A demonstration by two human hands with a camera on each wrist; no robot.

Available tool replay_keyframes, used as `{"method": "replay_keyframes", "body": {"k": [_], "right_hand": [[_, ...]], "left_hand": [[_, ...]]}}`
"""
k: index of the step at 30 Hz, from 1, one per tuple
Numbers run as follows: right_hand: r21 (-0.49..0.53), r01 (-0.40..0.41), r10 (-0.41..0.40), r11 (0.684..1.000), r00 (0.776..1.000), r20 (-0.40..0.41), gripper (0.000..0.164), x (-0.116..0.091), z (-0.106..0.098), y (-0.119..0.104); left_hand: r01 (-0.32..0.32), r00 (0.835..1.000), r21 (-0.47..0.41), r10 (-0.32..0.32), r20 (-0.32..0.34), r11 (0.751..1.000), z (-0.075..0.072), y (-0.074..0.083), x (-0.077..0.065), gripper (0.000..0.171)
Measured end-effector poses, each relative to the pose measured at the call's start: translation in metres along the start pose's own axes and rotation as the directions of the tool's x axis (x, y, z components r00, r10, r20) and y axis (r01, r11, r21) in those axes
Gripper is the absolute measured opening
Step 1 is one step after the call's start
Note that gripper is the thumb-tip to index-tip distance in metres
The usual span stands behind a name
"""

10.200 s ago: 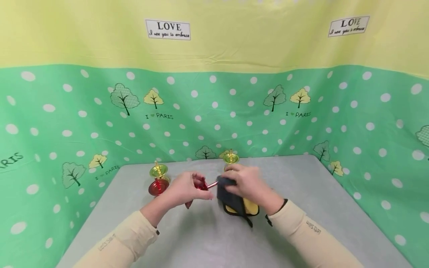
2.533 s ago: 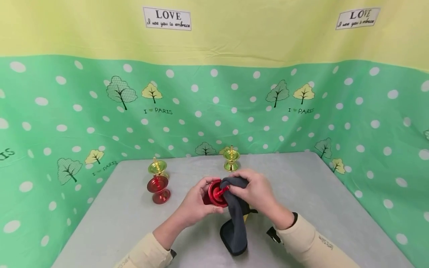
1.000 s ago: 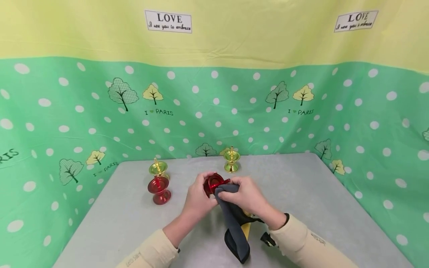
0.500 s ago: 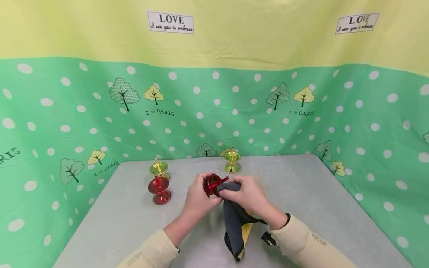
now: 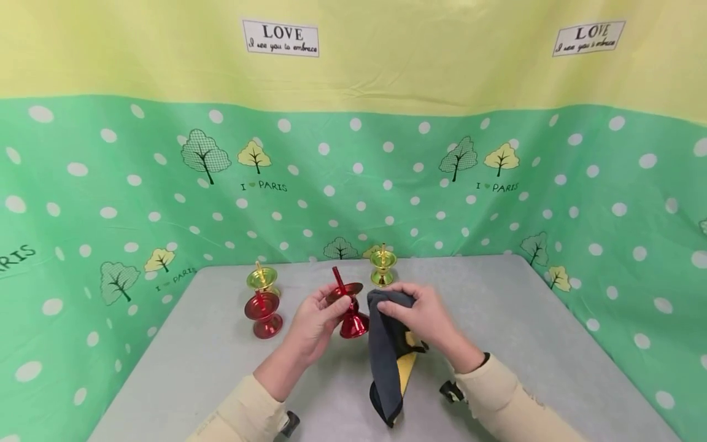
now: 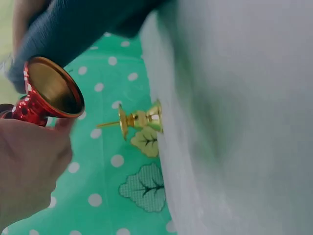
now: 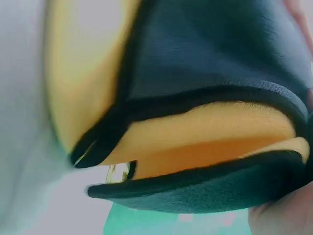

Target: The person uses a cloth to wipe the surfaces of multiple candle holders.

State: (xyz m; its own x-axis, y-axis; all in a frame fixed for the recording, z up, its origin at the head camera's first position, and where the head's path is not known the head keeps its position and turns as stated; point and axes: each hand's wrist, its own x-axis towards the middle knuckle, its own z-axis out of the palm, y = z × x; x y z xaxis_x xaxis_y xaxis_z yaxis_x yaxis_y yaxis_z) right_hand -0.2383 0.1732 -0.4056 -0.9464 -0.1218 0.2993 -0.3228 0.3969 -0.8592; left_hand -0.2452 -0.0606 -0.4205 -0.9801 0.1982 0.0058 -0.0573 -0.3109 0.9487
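Note:
In the head view my left hand (image 5: 312, 328) grips a shiny red metal candle holder (image 5: 353, 324) by its upper part, thumb at the dish. The holder leans slightly, spike upward, foot raised toward the right. The left wrist view shows its hollow, brass-coloured underside, with my left hand (image 6: 34, 171) below the stem. My right hand (image 5: 425, 316) pinches a folded cloth (image 5: 385, 362), dark grey on one face and yellow on the other, with black edging. It hangs close to the right of the red foot. In the right wrist view the cloth (image 7: 205, 191) fills most of the picture.
A second red candle holder (image 5: 266, 325) stands upright at the left, in front of a gold one (image 5: 262, 279). Another gold candle holder (image 5: 383, 270) stands at the back of the grey table (image 5: 486, 294). A patterned green and yellow curtain (image 5: 353, 184) surrounds the table.
The red candle holder has turned from dish-facing-the-camera to nearly upright. My right hand and the cloth have drawn off it to the right. The standing candle holders have not moved.

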Motion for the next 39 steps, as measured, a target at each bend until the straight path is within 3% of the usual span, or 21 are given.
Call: {"method": "replay_keyframes", "body": {"k": [2, 6, 10, 14, 20, 24, 27, 29, 33, 39], "right_hand": [[0.057, 0.077, -0.076, 0.995, 0.997, -0.018, 0.024, -0.005, 0.007, -0.001], [-0.004, 0.19, -0.189, 0.982, 0.974, -0.122, 0.037, -0.013, 0.024, -0.009], [-0.147, 0.181, -0.209, 0.973, 0.956, -0.207, 0.04, -0.016, 0.033, -0.015], [-0.266, 0.164, -0.227, 0.95, 0.948, -0.223, 0.037, -0.016, 0.034, -0.017], [-0.239, 0.14, -0.186, 0.961, 0.966, -0.182, 0.031, -0.009, 0.03, -0.019], [-0.196, 0.119, -0.154, 0.973, 0.972, -0.175, 0.028, -0.009, 0.029, -0.021], [-0.205, 0.135, -0.174, 0.969, 0.967, -0.188, 0.029, -0.012, 0.031, -0.025], [-0.226, 0.154, -0.2, 0.962, 0.961, -0.193, 0.029, -0.014, 0.032, -0.029], [-0.231, 0.174, -0.219, 0.957, 0.957, -0.188, 0.029, -0.013, 0.031, -0.034], [-0.22, 0.123, -0.166, 0.968, 0.968, -0.188, 0.03, -0.006, 0.024, -0.035]], "left_hand": [[0.041, 0.999, -0.09, -0.039, 0.022, 0.995, 0.001, 0.003, 0.0, 0.06], [0.062, 0.997, -0.101, -0.057, 0.048, 0.993, 0.01, 0.006, -0.004, 0.066], [0.079, 0.996, -0.098, -0.074, 0.052, 0.992, 0.016, 0.008, -0.009, 0.064], [0.088, 0.993, -0.116, -0.079, 0.083, 0.989, 0.016, 0.012, -0.011, 0.053], [0.104, 0.976, -0.13, -0.076, 0.206, 0.986, 0.009, 0.013, -0.011, 0.033], [0.081, 0.989, -0.122, -0.065, 0.13, 0.989, 0.013, 0.012, -0.011, 0.035], [0.053, 0.998, -0.079, -0.05, 0.042, 0.995, 0.018, 0.013, -0.012, 0.043], [0.041, 0.999, -0.046, -0.04, 0.019, 0.998, 0.021, 0.014, -0.013, 0.049], [0.049, 0.998, -0.058, -0.047, 0.041, 0.997, 0.021, 0.017, -0.014, 0.052], [0.085, 0.992, -0.114, -0.073, 0.105, 0.99, 0.014, 0.016, -0.014, 0.043]]}}
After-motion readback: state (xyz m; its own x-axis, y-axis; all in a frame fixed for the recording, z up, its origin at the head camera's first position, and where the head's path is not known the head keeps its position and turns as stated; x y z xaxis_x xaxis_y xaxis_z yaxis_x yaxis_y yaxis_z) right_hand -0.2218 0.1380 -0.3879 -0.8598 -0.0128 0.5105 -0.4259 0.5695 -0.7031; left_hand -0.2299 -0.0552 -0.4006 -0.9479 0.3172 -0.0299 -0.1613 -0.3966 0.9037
